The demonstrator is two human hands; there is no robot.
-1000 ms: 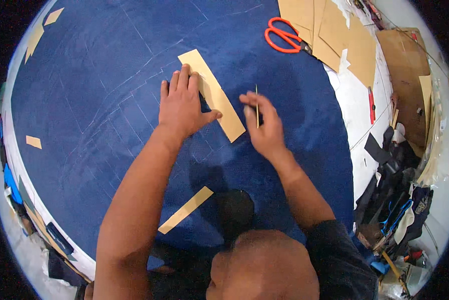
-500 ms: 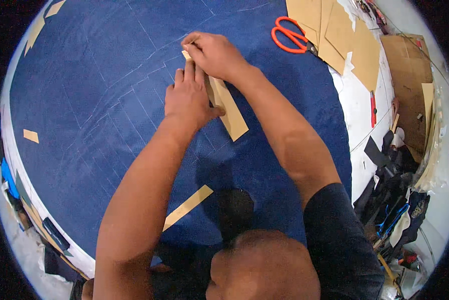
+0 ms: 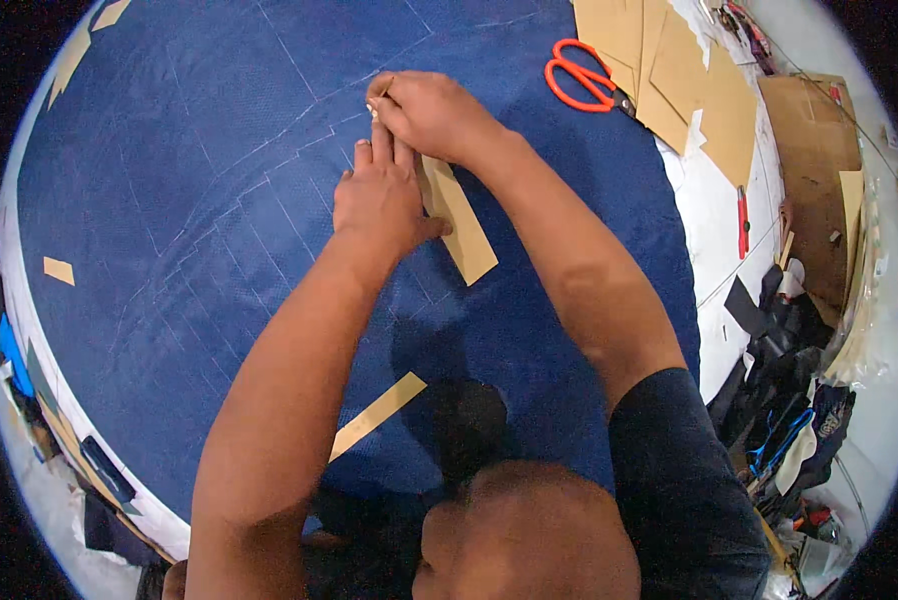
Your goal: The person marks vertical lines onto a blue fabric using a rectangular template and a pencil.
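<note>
A blue fabric (image 3: 559, 370) is spread over the table, with many thin pale lines drawn on it. On it lies a long tan card strip (image 3: 467, 238), slanting from the upper middle down to the right. My left hand (image 3: 379, 200) presses the strip flat, fingers stretched toward its far end and thumb out to the side. Just beyond those fingers my right hand (image 3: 434, 115) is closed in a pinch at the strip's far end. What its fingertips hold is too small and covered to name. My right palm and wrist cover part of the strip.
Orange-handled scissors (image 3: 581, 75) lie at the upper right beside several tan card pieces (image 3: 714, 110). A red cutter-like tool (image 3: 743, 222) rests on the white table edge. Another narrow card strip (image 3: 379, 415) lies nearer me. Dark scraps and a cardboard sheet (image 3: 814, 150) fill the right side.
My right fingertips have shifted very slightly down along the strip's far end, and less of that end shows. My left hand stays pressed on the strip.
</note>
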